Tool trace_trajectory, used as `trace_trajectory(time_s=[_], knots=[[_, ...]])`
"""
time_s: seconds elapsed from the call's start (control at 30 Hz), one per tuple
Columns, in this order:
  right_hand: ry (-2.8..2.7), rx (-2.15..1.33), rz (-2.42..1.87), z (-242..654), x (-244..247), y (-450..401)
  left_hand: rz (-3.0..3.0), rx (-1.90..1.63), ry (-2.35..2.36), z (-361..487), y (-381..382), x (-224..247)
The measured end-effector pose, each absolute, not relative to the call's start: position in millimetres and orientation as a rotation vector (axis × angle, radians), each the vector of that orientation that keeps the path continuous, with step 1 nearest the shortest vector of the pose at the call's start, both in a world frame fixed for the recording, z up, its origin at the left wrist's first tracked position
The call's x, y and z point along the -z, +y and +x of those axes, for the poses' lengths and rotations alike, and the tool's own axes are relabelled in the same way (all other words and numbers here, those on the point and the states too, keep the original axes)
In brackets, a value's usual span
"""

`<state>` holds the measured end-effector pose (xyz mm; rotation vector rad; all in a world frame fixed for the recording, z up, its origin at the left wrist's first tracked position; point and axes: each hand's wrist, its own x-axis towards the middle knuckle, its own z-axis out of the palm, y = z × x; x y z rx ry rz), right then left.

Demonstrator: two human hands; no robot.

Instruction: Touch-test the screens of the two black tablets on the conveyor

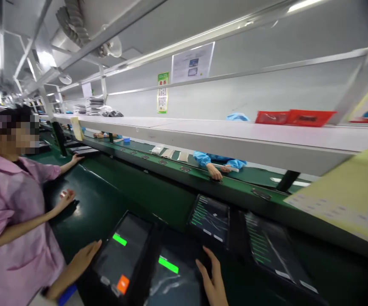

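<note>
My left hand (86, 257) is at the left edge of a dark tablet (128, 255), its fingers stretched out along that side. On that tablet's screen are a green bar and an orange square. Beside it lies a second tablet (174, 284), also lit with a green bar and covered by a shiny film. My right hand (214, 280) is by this second tablet's right edge, thumb and finger spread apart. Whether either hand presses on its tablet I cannot tell. Both tablets rest on the dark green bench (107, 191).
Two more tablets, one (211, 219) further back and another (276, 246) to the right, show green text lines. A co-worker in pink (18, 204) stands at left. Blue sleeves (203, 158) of another person show beyond the raised ledge. Red bins (309, 117) sit on the shelf (203, 127).
</note>
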<state>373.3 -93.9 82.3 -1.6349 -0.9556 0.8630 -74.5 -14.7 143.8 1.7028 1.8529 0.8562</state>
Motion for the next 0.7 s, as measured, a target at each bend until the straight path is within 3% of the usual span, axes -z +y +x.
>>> trace_trajectory(time_s=[0.1,0.23,0.4,0.7], knots=[[-0.942,-0.858,-1.615,399,-94,-115,1.68,-0.718,1.684,-53,-40,-109],[-1.031,-0.875,-1.577,426,-91,-146,1.961,-0.92,1.656,-5,-73,-88],[-1.106,-0.764,-1.636,419,-81,-157,2.498,-0.775,1.38,45,-89,-106],[-1.069,-0.87,-1.621,418,-92,-160,2.944,-0.652,1.2,69,-86,-119]])
